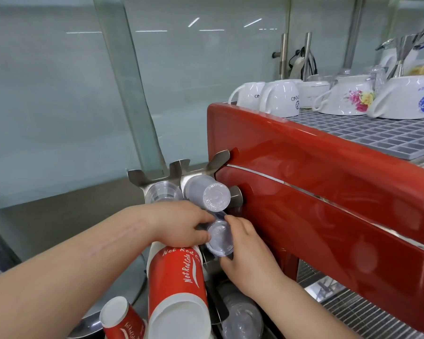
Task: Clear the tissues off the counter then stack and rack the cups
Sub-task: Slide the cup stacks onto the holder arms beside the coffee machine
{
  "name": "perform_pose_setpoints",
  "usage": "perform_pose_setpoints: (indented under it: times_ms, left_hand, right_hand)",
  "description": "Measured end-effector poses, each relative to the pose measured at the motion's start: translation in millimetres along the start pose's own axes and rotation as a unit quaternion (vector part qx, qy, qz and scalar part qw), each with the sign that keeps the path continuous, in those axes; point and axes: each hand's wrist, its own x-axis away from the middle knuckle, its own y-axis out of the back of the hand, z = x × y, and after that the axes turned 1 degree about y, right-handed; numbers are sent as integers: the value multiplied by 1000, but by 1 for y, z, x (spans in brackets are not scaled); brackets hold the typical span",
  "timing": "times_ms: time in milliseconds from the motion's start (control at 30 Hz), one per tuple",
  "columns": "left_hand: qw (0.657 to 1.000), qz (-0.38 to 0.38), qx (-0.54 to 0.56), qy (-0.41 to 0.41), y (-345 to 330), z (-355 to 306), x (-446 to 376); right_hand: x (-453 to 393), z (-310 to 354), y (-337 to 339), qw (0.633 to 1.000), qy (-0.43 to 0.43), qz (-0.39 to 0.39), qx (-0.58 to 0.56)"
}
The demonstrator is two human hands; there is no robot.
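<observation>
A metal cup rack (157, 178) stands left of the red machine. Both my hands grip a stack of clear plastic cups (220, 238) lying bottom-out in a middle slot of the rack: my left hand (181, 222) from the left, my right hand (245, 250) from the right and below. Above it, another clear cup stack (211, 194) and a second one (163, 193) sit in the top slots. A stack of red-and-white paper cups (179, 292) fills the slot below my left hand, with a smaller red stack (121, 319) at the lower left. More clear cups (240, 316) lie at the bottom.
The red espresso machine (316, 182) is close on the right, with a knob (235, 195) beside the rack. Upturned white mugs (282, 97) stand on its grey top grid (377, 133). A glass partition (123, 77) rises behind the rack. A metal drip grate (367, 314) lies under the machine.
</observation>
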Motion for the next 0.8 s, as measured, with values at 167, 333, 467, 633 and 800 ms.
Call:
perform_pose_setpoints:
  times_ms: [167,333,467,633,800]
  left_hand:
    - [1000,21,-12,12,2,-4,-1]
    - [1000,24,7,13,5,-8,2]
    - [1000,22,13,17,10,-12,9]
    - [1000,0,14,23,15,-15,23]
    - [999,-40,5,20,20,-16,43]
  right_hand:
    - [-1,-1,-1,1000,-7,14,3]
    - [0,-1,2,999,-11,32,-13]
    - [7,3,9,999,-14,44,11]
    - [10,13,18,999,-35,16,32]
    - [13,32,35,997,-50,7,49]
